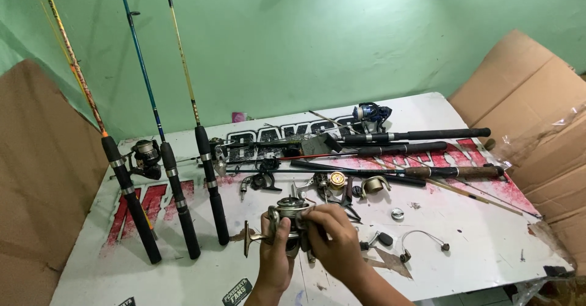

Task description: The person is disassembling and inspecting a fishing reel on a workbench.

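Both hands hold a grey metal spinning reel (pixel 292 220) just above the near edge of the white printed board (pixel 488 245). The left hand (pixel 274 254) wraps its fingers around the reel's body from below, thumb up along the side; the right hand (pixel 329 236) pinches the spool's top with curled fingertips, though what exactly they grip is hard to make out. The reel looks rigid, compact and fairly heavy for its size, with a thin foot jutting left, so the solid body seems the safest hold, not the slender parts. Three rods (pixel 177 202) lean on the green wall to the left; loose reel parts (pixel 332 184), a small round cap (pixel 397 214) and a wire bail (pixel 421 240) lie just beyond the hands
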